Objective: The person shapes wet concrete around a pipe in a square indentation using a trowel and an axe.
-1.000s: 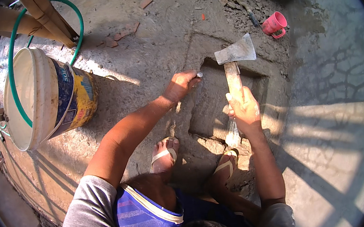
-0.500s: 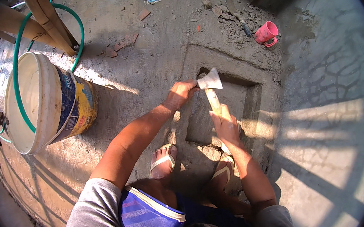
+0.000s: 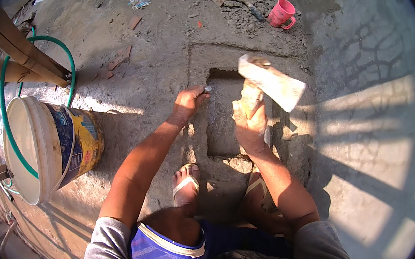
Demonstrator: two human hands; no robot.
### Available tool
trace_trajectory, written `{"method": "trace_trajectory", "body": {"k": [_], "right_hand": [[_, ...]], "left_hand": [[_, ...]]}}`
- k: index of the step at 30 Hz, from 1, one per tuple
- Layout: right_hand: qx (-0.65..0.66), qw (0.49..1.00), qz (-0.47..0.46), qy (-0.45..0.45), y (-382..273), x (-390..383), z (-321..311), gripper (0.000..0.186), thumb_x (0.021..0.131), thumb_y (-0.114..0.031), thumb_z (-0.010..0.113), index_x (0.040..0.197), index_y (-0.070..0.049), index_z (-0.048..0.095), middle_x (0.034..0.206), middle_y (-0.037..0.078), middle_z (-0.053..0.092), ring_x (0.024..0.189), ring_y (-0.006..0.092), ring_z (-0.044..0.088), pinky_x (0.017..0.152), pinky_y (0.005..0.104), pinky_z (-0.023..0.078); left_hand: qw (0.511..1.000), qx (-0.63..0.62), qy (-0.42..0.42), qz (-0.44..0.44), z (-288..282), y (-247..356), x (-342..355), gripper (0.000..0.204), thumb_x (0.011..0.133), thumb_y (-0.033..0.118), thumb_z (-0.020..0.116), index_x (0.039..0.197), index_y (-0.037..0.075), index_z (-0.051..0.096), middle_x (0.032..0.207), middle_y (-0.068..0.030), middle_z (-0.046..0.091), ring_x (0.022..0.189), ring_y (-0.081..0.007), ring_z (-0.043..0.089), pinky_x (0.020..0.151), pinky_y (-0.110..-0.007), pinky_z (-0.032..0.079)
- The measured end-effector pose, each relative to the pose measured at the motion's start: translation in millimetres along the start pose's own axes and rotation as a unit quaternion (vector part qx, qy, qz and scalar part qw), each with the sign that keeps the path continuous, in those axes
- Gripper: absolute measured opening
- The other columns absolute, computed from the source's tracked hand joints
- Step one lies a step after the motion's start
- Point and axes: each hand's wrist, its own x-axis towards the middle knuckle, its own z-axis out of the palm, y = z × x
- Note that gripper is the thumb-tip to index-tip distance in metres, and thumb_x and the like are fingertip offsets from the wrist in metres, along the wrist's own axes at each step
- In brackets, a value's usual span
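Observation:
My right hand (image 3: 252, 127) is wrapped round the pale wooden handle of a hatchet (image 3: 275, 85). The hatchet's broad whitish head is raised over the pit and smeared by motion. To the left, my left hand (image 3: 187, 104) is closed at the pit's left edge around a short metal rod (image 3: 207, 89). Only the rod's pale round end shows; the rest lies hidden in the fist. Beneath both hands a rectangular pit (image 3: 226, 135) is sunk in the grey concrete floor, with a stepped, rough border. The hatchet head is apart from the rod.
A big bucket (image 3: 25, 150) stands at the left, a green hose (image 3: 7, 129) looped over it, beside wooden posts (image 3: 30, 52). A pink mug (image 3: 281, 13) and a trowel (image 3: 249, 4) lie by rubble at the far side. My sandalled feet (image 3: 186, 185) are at the pit's near edge.
The hatchet has swung up and right, away from the rod at my left hand, and its head has turned. My left hand stays at the pit's left edge. The view has shifted slightly.

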Motion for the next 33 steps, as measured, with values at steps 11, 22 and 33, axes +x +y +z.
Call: {"method": "trace_trajectory", "body": {"k": [11,22,33], "right_hand": [[-0.029,0.998,0.009,0.061,-4,2,10,0.025,0.093,-0.018,0.072,0.094,-0.001,0.053,0.073,0.023,0.065,0.072,0.0454,0.068,0.059,0.0466,0.052],[0.054,0.996,0.029,0.064,-23,14,-4,0.035,0.096,-0.032,0.069,0.094,-0.001,0.053,0.071,0.023,0.062,0.069,0.0415,0.065,0.061,0.0378,0.052],[-0.017,0.997,0.054,-0.055,-37,30,-17,0.03,0.097,-0.03,0.068,0.099,-0.003,0.057,0.077,0.013,0.063,0.07,0.0239,0.062,0.062,0.0361,0.049]], "left_hand": [[0.997,0.001,-0.052,-0.055,-10,-4,-1,0.02,0.088,0.014,0.074,0.09,-0.002,0.061,0.086,-0.0169,0.065,0.082,-0.0371,0.066,0.07,-0.043,0.05],[0.993,-0.004,-0.063,-0.096,-3,-4,0,0.018,0.089,0.015,0.074,0.097,0.0,0.067,0.087,-0.014,0.068,0.076,-0.0278,0.066,0.069,-0.038,0.051],[0.995,0.005,-0.041,-0.095,-3,-15,-7,0.018,0.088,0.016,0.076,0.093,0.001,0.067,0.079,-0.0144,0.064,0.068,-0.026,0.061,0.064,-0.038,0.048]]}}
